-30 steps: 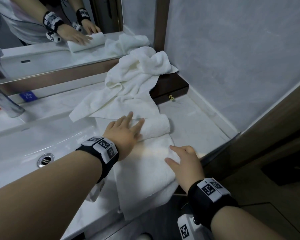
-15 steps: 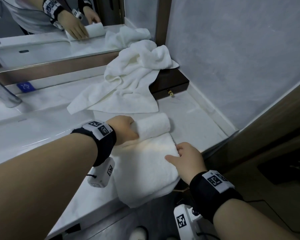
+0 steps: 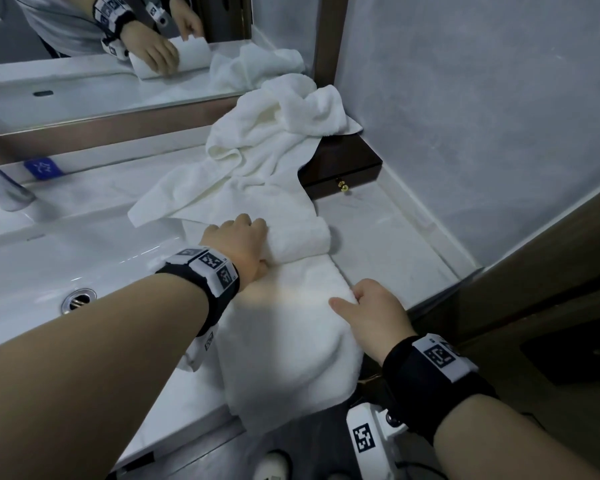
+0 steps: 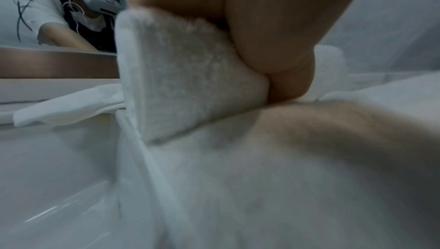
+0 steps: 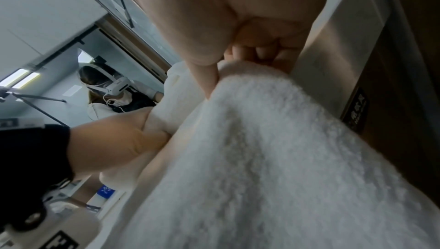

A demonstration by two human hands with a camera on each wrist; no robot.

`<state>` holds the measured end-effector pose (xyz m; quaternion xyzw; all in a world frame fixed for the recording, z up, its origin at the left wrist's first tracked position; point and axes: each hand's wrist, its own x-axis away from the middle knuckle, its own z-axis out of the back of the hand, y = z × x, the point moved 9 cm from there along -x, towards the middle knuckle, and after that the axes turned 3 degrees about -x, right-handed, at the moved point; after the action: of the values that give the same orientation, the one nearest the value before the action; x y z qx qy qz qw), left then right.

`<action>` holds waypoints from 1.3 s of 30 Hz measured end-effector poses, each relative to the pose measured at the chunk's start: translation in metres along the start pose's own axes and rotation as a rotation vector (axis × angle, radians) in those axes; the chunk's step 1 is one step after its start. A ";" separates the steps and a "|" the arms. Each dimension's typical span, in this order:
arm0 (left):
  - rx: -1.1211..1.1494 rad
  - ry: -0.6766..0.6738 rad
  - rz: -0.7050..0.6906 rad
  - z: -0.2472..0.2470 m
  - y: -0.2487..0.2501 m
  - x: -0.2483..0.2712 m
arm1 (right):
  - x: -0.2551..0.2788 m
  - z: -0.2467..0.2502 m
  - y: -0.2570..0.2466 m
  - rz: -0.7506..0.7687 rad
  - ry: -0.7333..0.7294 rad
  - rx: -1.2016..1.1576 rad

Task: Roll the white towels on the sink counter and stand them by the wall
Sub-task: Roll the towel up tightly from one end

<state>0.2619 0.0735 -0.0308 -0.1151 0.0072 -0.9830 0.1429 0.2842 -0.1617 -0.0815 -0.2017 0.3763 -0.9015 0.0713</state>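
Dim, cool light fills my head view; a warm patch falls on the towel (image 3: 291,327) beside my left hand (image 3: 238,244), and glare streaks the sink basin (image 3: 32,271). Straight edges bow toward the frame borders. Both wrist views are soft and grainy, near skin blurred, with ceiling lights (image 5: 20,79) glowing at the left.

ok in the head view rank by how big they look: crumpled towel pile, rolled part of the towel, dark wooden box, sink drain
1. crumpled towel pile
2. rolled part of the towel; the dark wooden box looks alike, partly covered, so unranked
3. sink drain
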 end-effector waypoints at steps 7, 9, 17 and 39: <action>-0.124 0.140 -0.069 -0.004 0.012 -0.004 | -0.004 -0.005 0.001 0.030 -0.015 0.009; -0.146 0.174 -0.093 -0.009 0.014 0.000 | -0.004 -0.006 0.002 0.023 -0.022 0.005; -0.072 0.108 -0.122 -0.023 0.018 0.012 | 0.011 -0.011 0.001 0.051 -0.131 -0.155; -0.068 -0.038 -0.072 -0.043 0.037 0.040 | 0.053 -0.024 0.048 -0.143 -0.329 -0.496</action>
<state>0.2252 0.0264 -0.0659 -0.1385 0.0337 -0.9843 0.1037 0.2246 -0.1945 -0.1142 -0.3821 0.5532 -0.7401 0.0165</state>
